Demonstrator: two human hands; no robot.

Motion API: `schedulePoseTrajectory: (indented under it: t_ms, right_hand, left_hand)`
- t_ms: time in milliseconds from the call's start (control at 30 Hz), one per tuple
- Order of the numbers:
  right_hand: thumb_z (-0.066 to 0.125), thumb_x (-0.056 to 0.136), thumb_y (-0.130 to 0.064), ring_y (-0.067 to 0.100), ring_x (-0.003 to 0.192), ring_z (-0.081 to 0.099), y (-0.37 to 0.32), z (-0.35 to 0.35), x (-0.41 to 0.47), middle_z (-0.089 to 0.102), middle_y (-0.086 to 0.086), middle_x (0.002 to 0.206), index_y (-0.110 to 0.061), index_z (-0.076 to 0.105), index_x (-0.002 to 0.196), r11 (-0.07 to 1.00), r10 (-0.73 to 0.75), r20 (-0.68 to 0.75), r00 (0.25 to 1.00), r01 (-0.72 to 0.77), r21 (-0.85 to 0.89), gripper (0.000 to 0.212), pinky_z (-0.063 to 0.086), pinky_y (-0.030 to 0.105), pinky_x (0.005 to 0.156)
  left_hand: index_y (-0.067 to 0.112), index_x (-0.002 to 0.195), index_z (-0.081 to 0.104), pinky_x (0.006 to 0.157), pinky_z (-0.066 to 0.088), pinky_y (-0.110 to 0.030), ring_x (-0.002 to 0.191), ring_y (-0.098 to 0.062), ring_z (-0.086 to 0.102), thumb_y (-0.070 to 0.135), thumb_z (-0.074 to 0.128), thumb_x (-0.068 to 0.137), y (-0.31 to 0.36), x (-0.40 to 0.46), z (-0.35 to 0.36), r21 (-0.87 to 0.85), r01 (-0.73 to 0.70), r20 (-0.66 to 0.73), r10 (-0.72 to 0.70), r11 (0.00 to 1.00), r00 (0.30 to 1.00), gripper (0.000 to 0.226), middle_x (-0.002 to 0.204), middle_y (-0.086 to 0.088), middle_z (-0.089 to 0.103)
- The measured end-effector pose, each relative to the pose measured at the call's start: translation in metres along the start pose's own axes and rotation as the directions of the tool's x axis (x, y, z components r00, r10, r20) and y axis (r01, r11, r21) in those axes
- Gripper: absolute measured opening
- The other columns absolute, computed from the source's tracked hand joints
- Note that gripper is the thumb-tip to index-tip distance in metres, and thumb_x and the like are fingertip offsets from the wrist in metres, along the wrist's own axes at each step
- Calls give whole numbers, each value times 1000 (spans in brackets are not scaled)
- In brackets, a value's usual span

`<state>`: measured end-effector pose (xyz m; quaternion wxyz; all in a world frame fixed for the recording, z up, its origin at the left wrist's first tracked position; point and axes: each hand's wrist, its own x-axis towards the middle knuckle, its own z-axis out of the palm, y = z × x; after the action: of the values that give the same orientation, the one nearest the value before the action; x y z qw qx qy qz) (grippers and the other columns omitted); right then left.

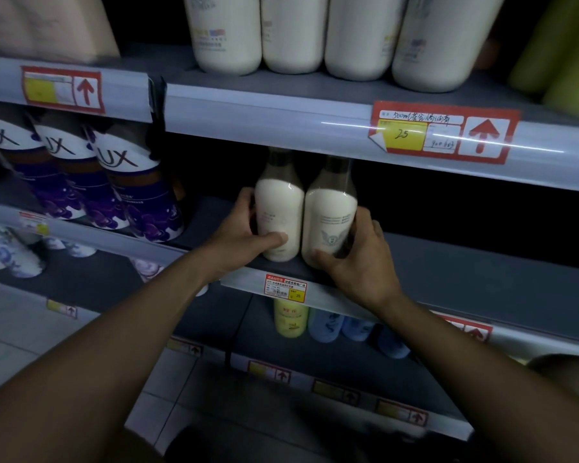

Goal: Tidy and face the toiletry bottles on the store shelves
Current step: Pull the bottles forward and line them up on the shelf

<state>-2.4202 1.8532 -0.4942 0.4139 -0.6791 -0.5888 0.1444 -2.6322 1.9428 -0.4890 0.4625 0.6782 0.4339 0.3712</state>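
Two white bottles with dark caps stand upright side by side near the front edge of the middle shelf point(448, 272), their bodies touching or very nearly so. The left bottle point(279, 212) shows faint print only; the right bottle point(331, 215) shows lines of text and a winged emblem facing outward. The left hand point(244, 235) wraps the left bottle from its outer side, thumb laid across the lower front and fingers curled round the back. The right hand point(358, 259) grips the right bottle from its outer side, thumb at the base in front, fingers round the far side. Both forearms reach in from the bottom of the view.

Just below the bottles, a red-and-white price tag point(285, 286) sits on the shelf lip. The rest of this shelf to the right is bare grey board running into shadow. To the left, on the neighbouring bay, three purple and white LUX bottles point(121, 182) lean in a row. On the shelf above stand four large white bottles point(295, 31), with green bottles point(562, 55) at the far right; its front rail carries a handwritten price label point(445, 132) with a yellow patch reading 25 and a red upward arrow. Below the middle shelf a yellow bottle point(290, 317) and several blue bottles point(345, 325) are visible, and lower rails hold more arrow tags. Light is dim, and pale floor tiles point(10, 332) show at lower left.
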Motion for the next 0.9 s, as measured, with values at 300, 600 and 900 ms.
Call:
schedulePoseTrajectory:
  t_ms: [300, 600, 900]
  right_hand:
    - [93, 65, -46, 15, 108, 66, -1, 8, 4, 67, -3, 124, -23, 55, 125, 999, 52, -93, 994, -52, 2, 75, 58, 40, 90]
    - [90, 71, -53, 31, 111, 60, -11, 33, 36, 63, 14, 119, -8, 59, 114, 992, 100, -102, 990, -108, -70, 70, 52, 42, 90]
    - [85, 69, -62, 30, 82, 73, -13, 55, 61, 75, 15, 89, -4, 74, 88, 981, 174, -102, 979, -182, -67, 62, 60, 45, 67]
  left_hand:
    - [20, 122, 53, 93, 62, -39, 106, -10, 71, 17, 99, 64, -1, 4, -4, 109, -15, -204, 37, 994, 978, 74, 118, 5, 70]
    - [12, 112, 61, 84, 59, -22, 105, -10, 71, 10, 96, 68, -19, 39, -13, 53, 4, -309, 13, 999, 951, 56, 116, -1, 72]
    - [9, 123, 69, 87, 64, -41, 99, -16, 77, 16, 97, 66, -29, 54, -24, 52, 10, -368, 10, 999, 930, 64, 114, -4, 77]
